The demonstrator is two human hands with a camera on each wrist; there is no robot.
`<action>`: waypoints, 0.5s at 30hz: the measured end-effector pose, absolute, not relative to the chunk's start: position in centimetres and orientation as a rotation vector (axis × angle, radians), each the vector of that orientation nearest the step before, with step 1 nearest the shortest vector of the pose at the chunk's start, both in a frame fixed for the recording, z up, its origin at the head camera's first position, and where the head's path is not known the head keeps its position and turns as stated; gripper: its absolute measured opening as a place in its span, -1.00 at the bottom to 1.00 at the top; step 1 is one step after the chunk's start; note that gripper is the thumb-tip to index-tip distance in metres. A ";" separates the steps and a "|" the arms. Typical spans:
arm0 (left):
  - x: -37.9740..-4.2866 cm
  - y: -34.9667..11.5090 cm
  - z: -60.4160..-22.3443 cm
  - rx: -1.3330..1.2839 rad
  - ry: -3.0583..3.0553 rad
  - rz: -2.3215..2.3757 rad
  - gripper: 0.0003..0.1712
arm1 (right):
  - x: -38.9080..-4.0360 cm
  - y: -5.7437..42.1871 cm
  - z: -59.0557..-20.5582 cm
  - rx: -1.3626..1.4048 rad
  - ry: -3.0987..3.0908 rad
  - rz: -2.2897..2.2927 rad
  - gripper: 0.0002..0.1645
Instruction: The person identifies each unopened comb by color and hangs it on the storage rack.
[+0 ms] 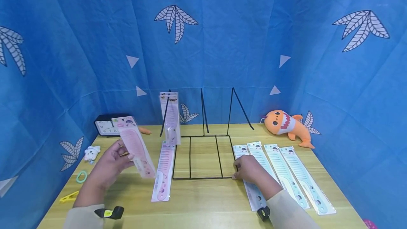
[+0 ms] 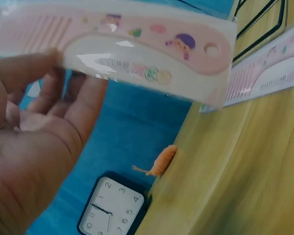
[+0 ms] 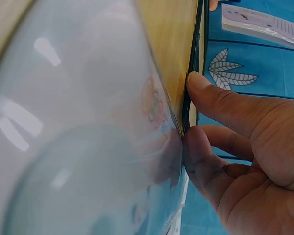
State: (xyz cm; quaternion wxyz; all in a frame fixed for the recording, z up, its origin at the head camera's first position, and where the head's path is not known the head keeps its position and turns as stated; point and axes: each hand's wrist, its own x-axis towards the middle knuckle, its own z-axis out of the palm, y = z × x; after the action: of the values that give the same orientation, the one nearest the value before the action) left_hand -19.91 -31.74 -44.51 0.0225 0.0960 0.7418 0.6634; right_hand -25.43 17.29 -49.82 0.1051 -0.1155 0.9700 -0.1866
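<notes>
My left hand [image 1: 112,162] pinches a packaged pink comb [image 1: 135,144] by its edge, holding it tilted above the table. In the left wrist view, the thumb lies along the clear wrapper of this comb [image 2: 152,58]. A second packaged pink comb [image 1: 163,172] lies beside the black wire display rack [image 1: 203,178]. With thumb and fingertips, my right hand [image 1: 251,169] grips the rack's right front corner, over a packaged green comb [image 1: 253,195]. The right wrist view shows those fingertips at the black wire [image 3: 194,54]. Packaged purple combs [image 1: 171,116] hang on the rack's left hook.
Several packaged green combs [image 1: 287,176] lie along the right side. An orange shark plush [image 1: 297,130] sits at the back right. At left are a clock [image 1: 106,127], a small white plush [image 1: 92,153], a green ring [image 1: 81,176] and a yellow clip [image 1: 69,197]. Blue curtains [image 1: 222,52] surround the table.
</notes>
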 end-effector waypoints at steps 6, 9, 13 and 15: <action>-19.5 -30.9 -44.4 0.648 2.201 2.050 -0.25 | -25.5 17.3 -49.9 -0.341 2.860 -0.550 -0.61; -19.3 -29.9 -44.2 0.761 2.149 2.050 -0.32 | -25.5 17.3 -49.9 -0.346 2.861 -0.548 -0.60; -18.9 -28.3 -43.9 0.796 2.149 2.019 -0.42 | -25.5 17.4 -50.0 -0.349 2.862 -0.538 -0.59; -18.6 -27.4 -43.7 0.780 2.191 1.975 -0.52 | -25.5 17.4 -50.0 -0.346 2.859 -0.535 -0.60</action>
State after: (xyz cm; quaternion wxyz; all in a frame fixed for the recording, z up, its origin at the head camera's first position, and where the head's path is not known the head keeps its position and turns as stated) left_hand -18.57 -27.44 -43.72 0.0453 0.2555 0.7172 0.6467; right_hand -25.50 17.39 -50.03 0.1061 -0.1176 0.9705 -0.1818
